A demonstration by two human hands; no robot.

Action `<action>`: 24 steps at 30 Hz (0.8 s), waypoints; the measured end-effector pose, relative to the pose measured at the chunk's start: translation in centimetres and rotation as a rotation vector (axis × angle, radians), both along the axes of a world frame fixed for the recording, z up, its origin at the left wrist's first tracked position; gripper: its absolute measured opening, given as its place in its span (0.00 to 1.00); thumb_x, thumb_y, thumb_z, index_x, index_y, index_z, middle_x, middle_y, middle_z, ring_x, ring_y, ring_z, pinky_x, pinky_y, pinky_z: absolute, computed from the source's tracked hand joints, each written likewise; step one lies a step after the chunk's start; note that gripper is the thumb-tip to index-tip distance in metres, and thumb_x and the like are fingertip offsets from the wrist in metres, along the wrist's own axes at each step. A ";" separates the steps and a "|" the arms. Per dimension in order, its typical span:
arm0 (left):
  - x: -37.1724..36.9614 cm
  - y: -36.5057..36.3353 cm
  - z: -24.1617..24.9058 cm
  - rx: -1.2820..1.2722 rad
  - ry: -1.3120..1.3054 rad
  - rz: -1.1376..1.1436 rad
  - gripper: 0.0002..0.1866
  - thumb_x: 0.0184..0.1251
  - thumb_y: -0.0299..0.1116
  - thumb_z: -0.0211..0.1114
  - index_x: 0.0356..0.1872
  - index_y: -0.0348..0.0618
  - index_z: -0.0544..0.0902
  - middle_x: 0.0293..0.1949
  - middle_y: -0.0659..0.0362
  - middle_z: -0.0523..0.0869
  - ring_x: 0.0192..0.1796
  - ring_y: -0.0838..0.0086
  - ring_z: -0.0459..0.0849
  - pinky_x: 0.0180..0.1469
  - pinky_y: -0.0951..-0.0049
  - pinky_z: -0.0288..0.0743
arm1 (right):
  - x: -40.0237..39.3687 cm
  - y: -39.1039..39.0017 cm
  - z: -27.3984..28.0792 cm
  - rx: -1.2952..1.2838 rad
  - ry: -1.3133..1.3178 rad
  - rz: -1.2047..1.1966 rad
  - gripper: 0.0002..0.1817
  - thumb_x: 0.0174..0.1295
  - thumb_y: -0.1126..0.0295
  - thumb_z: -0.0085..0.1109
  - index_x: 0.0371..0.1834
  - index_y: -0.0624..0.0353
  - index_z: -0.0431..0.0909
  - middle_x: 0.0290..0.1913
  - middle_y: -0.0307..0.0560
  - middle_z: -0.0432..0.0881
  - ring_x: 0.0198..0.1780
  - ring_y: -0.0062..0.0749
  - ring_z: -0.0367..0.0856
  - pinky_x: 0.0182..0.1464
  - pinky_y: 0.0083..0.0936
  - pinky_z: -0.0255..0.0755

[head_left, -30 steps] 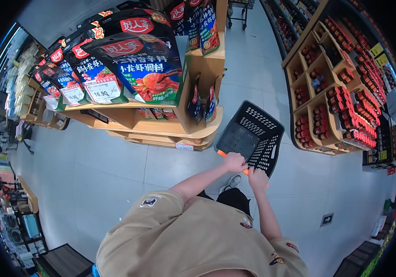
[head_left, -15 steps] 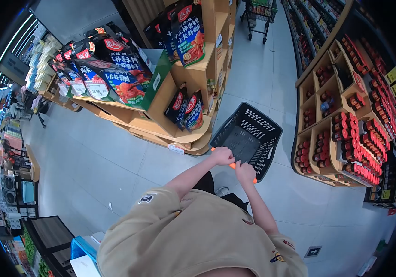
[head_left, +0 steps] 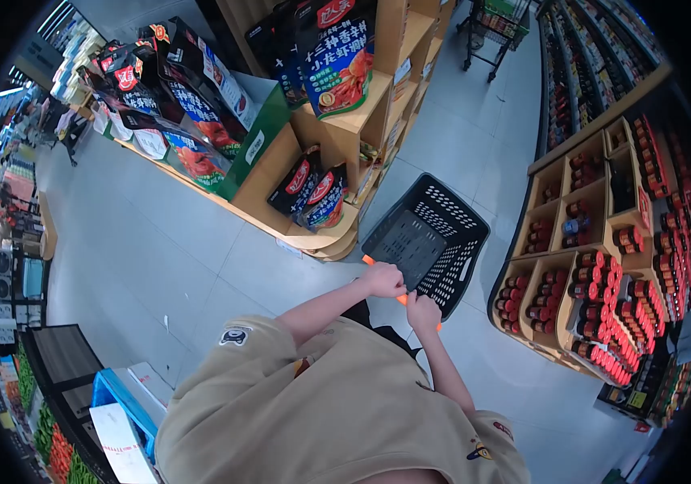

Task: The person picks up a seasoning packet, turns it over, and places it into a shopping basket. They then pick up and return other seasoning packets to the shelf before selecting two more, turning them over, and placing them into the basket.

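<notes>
A black perforated shopping basket (head_left: 410,235) is in front of me, and I look down into its bare bottom. Along its near side runs an orange handle (head_left: 369,260). My left hand (head_left: 383,281) is closed around the middle of this handle. Close beside it, my right hand (head_left: 423,312) grips the same handle nearer its right end. The basket's far left side is close to the rounded corner of a wooden display shelf (head_left: 337,242).
Bagged seasoning packs (head_left: 336,68) fill the wooden display at left. Red-lidded jars (head_left: 595,298) stand on a wooden shelf at right. A shopping cart (head_left: 492,32) is up the aisle. Behind my left side are a blue crate (head_left: 116,387) and vegetables (head_left: 63,448).
The view has turned and moved forward, so the left display and the jar shelf sit closer. Both hands stay on the basket handle.
</notes>
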State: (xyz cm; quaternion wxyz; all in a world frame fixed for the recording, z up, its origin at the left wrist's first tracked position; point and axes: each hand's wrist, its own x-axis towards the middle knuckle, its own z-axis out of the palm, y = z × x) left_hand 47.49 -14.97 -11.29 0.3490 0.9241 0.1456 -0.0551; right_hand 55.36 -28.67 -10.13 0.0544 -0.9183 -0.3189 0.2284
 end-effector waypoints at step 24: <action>3.9 -3.2 0.1 0.195 -0.039 0.471 0.09 0.38 0.36 0.53 0.11 0.44 0.78 0.14 0.52 0.76 0.22 0.59 0.78 0.26 0.62 0.71 | 11.4 -0.5 -2.0 -0.106 1.322 0.241 0.26 0.57 0.45 0.45 0.18 0.60 0.68 0.13 0.38 0.66 0.12 0.21 0.65 0.17 0.18 0.65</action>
